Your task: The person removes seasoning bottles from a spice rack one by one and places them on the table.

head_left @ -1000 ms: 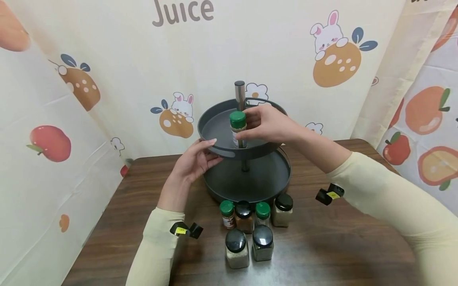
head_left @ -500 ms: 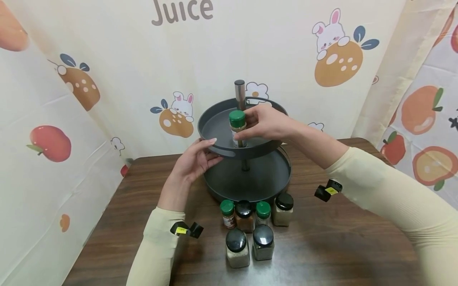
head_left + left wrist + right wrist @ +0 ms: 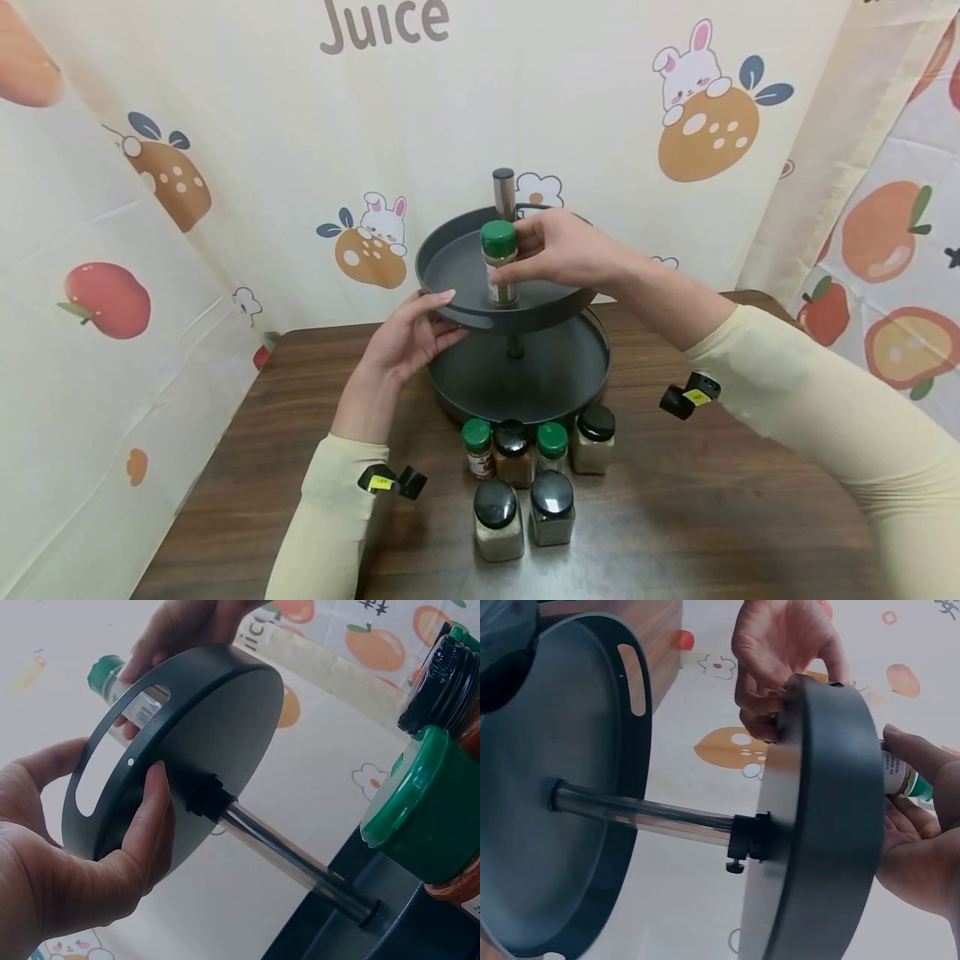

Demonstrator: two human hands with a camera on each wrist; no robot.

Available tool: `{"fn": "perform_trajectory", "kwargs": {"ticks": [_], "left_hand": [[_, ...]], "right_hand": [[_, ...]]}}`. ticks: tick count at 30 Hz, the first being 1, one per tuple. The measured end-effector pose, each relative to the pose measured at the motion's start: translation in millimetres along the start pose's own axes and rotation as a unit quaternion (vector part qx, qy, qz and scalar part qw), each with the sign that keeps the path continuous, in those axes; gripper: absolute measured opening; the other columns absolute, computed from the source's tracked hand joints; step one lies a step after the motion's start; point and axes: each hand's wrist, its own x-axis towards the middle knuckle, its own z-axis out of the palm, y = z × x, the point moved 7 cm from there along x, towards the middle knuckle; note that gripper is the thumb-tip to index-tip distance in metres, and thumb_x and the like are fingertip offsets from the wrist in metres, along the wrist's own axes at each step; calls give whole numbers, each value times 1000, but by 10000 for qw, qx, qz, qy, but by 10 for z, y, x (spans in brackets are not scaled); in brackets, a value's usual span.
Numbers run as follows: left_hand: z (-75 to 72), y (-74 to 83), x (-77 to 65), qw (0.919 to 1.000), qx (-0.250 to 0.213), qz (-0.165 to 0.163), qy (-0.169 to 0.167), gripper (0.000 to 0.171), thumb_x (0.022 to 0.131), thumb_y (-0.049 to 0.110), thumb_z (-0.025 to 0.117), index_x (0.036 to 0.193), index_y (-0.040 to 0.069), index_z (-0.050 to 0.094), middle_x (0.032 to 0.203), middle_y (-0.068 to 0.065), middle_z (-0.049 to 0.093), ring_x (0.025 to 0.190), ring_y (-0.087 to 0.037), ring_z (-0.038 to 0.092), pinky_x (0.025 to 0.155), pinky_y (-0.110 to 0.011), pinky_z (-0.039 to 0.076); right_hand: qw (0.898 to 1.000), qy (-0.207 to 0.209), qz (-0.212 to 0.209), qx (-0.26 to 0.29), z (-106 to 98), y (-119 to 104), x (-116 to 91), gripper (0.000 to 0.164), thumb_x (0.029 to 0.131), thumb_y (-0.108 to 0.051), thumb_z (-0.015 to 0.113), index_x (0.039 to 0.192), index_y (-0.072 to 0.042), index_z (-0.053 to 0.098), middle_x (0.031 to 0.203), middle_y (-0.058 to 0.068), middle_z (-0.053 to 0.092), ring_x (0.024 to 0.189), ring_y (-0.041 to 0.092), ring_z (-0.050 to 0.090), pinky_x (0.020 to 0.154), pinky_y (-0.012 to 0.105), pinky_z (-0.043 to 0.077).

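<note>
Fingers of the right hand [image 3: 558, 250] curl round a green-capped spice jar [image 3: 498, 262], held upright in the upper tray [image 3: 450, 271] of a dark two-tier rack, just in front of its centre post [image 3: 503, 190]; whether the jar's base touches the tray floor cannot be told. The left hand [image 3: 408, 337] grips that tray's near rim (thumb over the edge, fingers beneath). Six more jars [image 3: 525, 483] stand grouped on the wooden table [image 3: 675, 517], just before the lower tray [image 3: 555, 375].

Green-capped spice jar [image 3: 498, 261], upright, amber contents, held over the dark grey upper tray [image 3: 450, 271] of two-tier stand
</note>
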Motion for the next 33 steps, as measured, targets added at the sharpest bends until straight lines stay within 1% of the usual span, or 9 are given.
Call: {"fn": "perform_trajectory", "kwargs": {"ticks": [6,11,17,20,24,27,33], "left_hand": [[-6,-1,-4,10000,42,31,6,58,98,16,59,147,6,30,105,-6,68,93,-22,67,84,-34,60],[-13,2,-12,10000,47,40,11,58,97,16,59,147,7,31,104,-6,69,93,-22,67,84,-34,60],[-20,7,-26,10000,23,39,37,52,98,15,58,144,8,34,101,-6,70,91,-22,68,82,-33,61],[-14,4,-24,10000,37,32,19,52,98,15,58,143,8,35,100,-5,70,91,-22,68,83,-33,61],[-5,3,-20,10000,51,29,26,54,98,15,58,145,7,35,100,-5,71,91,-22,68,83,-34,60],[-4,0,-16,10000,54,23,48,56,98,15,58,147,7,33,100,-5,70,91,-22,68,83,-34,60],[4,-7,-14,10000,54,7,60,58,98,15,59,148,5,31,98,-5,70,90,-21,68,82,-33,61]], "right_hand": [[10000,1,-67,29,-62,-100,-28,42,81,-31,81,117,-12,69,106,3,76,101,10,67,102,52,47],[9999,-18,-118,122,-76,-116,-28,43,82,-28,80,119,-11,69,107,4,76,102,11,66,101,52,47],[9997,88,-63,212,-111,-136,-82,46,81,-31,81,121,-12,70,108,5,75,103,12,66,102,52,47],[9993,181,-100,311,-143,-154,-141,46,81,-30,81,121,-11,70,108,5,76,102,12,67,103,51,46],[9973,252,-310,612,-180,-202,-250,44,83,-24,80,121,-6,68,111,7,75,105,12,66,104,47,45],[9947,290,-467,873,-199,-240,-345,43,84,-19,79,121,-3,67,113,7,74,108,14,65,101,45,48],[9931,452,-607,895,-193,-265,-522,42,84,-18,79,123,-7,68,116,4,73,109,15,65,97,38,51]]}}
